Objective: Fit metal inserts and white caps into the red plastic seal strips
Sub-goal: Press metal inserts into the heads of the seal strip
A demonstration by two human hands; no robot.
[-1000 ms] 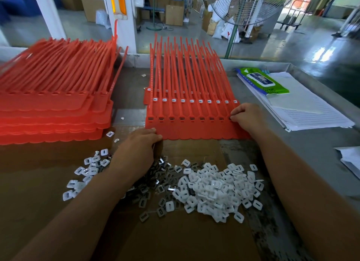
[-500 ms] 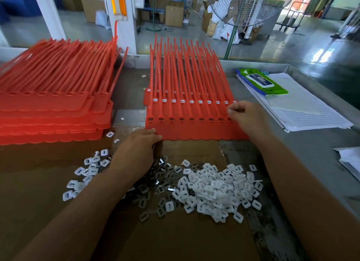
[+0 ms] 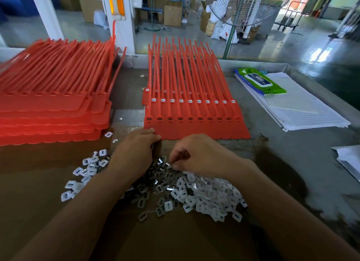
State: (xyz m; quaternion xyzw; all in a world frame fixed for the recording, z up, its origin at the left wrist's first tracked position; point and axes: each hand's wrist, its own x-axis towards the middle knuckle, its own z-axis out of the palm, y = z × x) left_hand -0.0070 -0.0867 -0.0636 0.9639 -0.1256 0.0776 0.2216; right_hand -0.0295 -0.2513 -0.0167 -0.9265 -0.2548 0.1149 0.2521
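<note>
A sheet of joined red seal strips (image 3: 206, 129) lies flat mid-table on top of another sheet, whose row of white caps (image 3: 198, 101) shows across the strips. My left hand (image 3: 134, 151) grips the top sheet's near-left corner with curled fingers. My right hand (image 3: 198, 155) hovers just in front of the sheet, fingertips pinched down into the dark metal inserts (image 3: 155, 184). Whether an insert is between the fingers is hidden. A heap of white caps (image 3: 212, 194) lies under my right wrist.
A tall stack of red strip sheets (image 3: 48, 114) fills the left side. More white caps (image 3: 87, 169) are scattered left of my left hand. Lined papers (image 3: 303, 114) with a green wipes pack (image 3: 261, 81) lie at the right. Brown cardboard (image 3: 175, 239) covers the near table.
My right hand left the sheet's right edge and came down-left to the pile of metal inserts. My left hand stayed at the sheet's near-left corner.
</note>
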